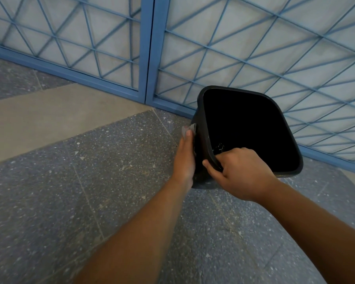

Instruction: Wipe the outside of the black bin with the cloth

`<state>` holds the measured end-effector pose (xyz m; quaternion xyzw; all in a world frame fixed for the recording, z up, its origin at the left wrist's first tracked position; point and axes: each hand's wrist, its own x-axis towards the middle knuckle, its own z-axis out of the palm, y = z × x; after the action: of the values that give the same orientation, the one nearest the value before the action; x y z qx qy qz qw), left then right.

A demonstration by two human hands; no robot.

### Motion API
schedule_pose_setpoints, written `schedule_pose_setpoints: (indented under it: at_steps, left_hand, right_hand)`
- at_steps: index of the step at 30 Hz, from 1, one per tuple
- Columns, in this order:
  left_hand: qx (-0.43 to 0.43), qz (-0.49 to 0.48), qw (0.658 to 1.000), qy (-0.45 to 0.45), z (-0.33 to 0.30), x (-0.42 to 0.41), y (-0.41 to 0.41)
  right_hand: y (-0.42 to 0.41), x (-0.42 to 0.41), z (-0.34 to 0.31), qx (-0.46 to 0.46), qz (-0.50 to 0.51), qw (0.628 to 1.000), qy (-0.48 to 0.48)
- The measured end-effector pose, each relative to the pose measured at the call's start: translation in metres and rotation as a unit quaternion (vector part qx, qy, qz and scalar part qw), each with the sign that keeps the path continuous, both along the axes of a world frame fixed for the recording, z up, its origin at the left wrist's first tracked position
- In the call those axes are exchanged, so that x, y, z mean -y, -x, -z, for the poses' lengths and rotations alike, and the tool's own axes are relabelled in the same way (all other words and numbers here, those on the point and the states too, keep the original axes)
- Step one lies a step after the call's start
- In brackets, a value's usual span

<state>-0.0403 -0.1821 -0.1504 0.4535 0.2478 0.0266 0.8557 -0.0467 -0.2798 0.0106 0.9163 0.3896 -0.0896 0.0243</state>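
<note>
Black bin stands on the floor, just in front of a blue metal grille with a criss-cross bar pattern over pale panels. Bin mouth faces up toward the camera, seems tilted a bit; inside is dark, a small glint near the near-left corner, too small to tell what.

Left hand lies flat against the outer left wall of the bin, fingers straight and pointing away from the camera. Grey cloth sits under the fingertips, pressed between hand and bin wall; only a small bit of it pokes out past the fingers. Grip here is an open flat press, not a closed grasp as far as visible.

Right hand has the near rim of the bin at its near-left corner: thumb outside the wall, fingers curled over the rim into the inside. Grip closed round the rim.

Both forearms bare, reaching in from the bottom edge; the 2 hands are near each other at the same corner of the bin, not touching.

Floor is speckled dark grey stone tile with thin joints, 1 plain beige band running diagonally at left.
</note>
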Motion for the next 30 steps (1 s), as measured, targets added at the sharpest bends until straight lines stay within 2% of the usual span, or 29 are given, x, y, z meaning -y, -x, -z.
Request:
schedule_pose_setpoints:
  at_steps: [2, 5, 9, 11, 15, 19, 24, 28, 30]
  left_hand:
    - [0.007, 0.003, 1.0, 0.002, 0.005, 0.003, 0.005]
    - [-0.019, -0.011, 0.998, 0.056, 0.007, -0.004, -0.004]
    - [0.027, -0.027, 0.999, -0.018, -0.001, 0.006, 0.009]
    - [0.037, -0.019, 0.999, -0.023, 0.009, 0.01, 0.015]
    - [0.019, 0.011, 0.999, 0.04, 0.012, -0.003, -0.002]
    - [0.024, -0.008, 0.999, -0.033, 0.017, 0.002, 0.002]
    - [0.022, 0.022, 0.997, 0.069, 0.024, -0.005, -0.004]
    - [0.029, 0.018, 0.999, -0.004, 0.028, 0.005, 0.004]
    - [0.017, 0.015, 1.0, 0.02, 0.031, -0.001, 0.0]
  right_hand:
    - [0.0, 0.001, -0.001, -0.001, -0.002, 1.0, -0.001]
    - [0.001, 0.001, 0.001, -0.001, -0.006, 1.0, -0.004]
    - [0.0, 0.001, 0.0, -0.003, -0.006, 1.0, -0.009]
    - [-0.001, 0.001, 0.0, -0.004, -0.009, 1.0, -0.008]
    - [-0.001, 0.001, 0.001, -0.003, -0.004, 1.0, -0.003]
    - [-0.001, 0.003, 0.001, 0.001, -0.011, 1.0, 0.003]
    - [-0.001, 0.002, 0.001, 0.008, -0.01, 1.0, 0.002]
    - [-0.002, 0.003, 0.001, 0.003, -0.014, 1.0, 0.003]
    - [-0.001, 0.003, 0.001, 0.015, -0.013, 1.0, 0.004]
